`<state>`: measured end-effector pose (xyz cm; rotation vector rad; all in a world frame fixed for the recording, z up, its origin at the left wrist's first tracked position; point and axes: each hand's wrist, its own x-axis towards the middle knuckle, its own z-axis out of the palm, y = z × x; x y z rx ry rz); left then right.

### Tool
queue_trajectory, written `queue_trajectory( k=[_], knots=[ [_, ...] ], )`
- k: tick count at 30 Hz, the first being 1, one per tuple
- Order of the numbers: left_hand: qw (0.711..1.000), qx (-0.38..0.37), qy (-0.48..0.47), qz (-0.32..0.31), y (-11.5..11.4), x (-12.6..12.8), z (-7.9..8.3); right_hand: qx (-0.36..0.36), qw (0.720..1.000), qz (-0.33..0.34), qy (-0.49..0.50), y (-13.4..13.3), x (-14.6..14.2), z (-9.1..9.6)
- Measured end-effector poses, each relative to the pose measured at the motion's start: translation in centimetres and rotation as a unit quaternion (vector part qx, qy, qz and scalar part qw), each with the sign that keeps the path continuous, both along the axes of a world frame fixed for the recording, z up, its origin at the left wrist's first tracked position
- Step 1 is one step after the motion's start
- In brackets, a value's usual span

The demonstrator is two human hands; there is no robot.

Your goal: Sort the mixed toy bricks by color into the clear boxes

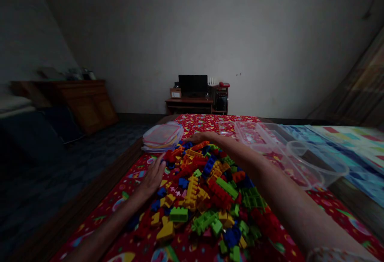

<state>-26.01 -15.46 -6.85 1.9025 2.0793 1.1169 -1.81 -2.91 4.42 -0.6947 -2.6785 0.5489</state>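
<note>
A heap of plastic building blocks (192, 190) in red, yellow, green, blue and orange lies on a red patterned cloth (120, 214). At the heap's left edge rests my left hand (154, 176), its fingers stretched out beside the red and blue blocks. My right arm reaches over the right side of the heap, and my right hand (202, 137) lies along its far edge, fingers stretched toward the left. Part of those fingers is hard to make out. Neither hand visibly grips a block.
Just beyond the heap on the left is a stack of clear lids (163, 136). On the right stand a clear divided container (279, 154) and a round clear tub (318, 160). A desk with a monitor (193, 85) is against the far wall; a wooden cabinet (87, 102) stands left.
</note>
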Motion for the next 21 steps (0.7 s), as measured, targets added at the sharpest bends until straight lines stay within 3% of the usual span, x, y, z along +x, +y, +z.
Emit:
queue_trajectory(
  k=[3, 5, 9, 13, 17, 21],
  knots=[
    [0.998, -0.041, -0.035, -0.041, 1.1, 0.3, -0.3, -0.022, 1.000, 0.015, 0.015, -0.5, 2.6, -0.2],
    [0.994, -0.052, -0.060, -0.073, 1.9, 1.3, 0.4, -0.054, 0.997, 0.046, 0.005, 0.2, 2.3, 0.4],
    [0.987, -0.052, -0.072, -0.136, 2.6, 4.1, 3.1, -0.124, 0.975, 0.094, -0.158, 2.7, -0.7, 2.1],
    [0.971, -0.025, -0.084, -0.221, 2.6, 6.8, 5.9, -0.136, 0.971, 0.144, -0.131, 4.0, 0.5, 3.3],
    [0.958, 0.017, -0.080, -0.274, 4.5, 7.4, 7.2, -0.135, 0.982, 0.114, -0.062, 4.3, 4.3, 3.7],
    [0.982, 0.032, -0.006, -0.186, 8.4, 5.7, 5.9, -0.109, 0.994, -0.001, -0.013, 4.6, 3.7, 2.5]
  ],
)
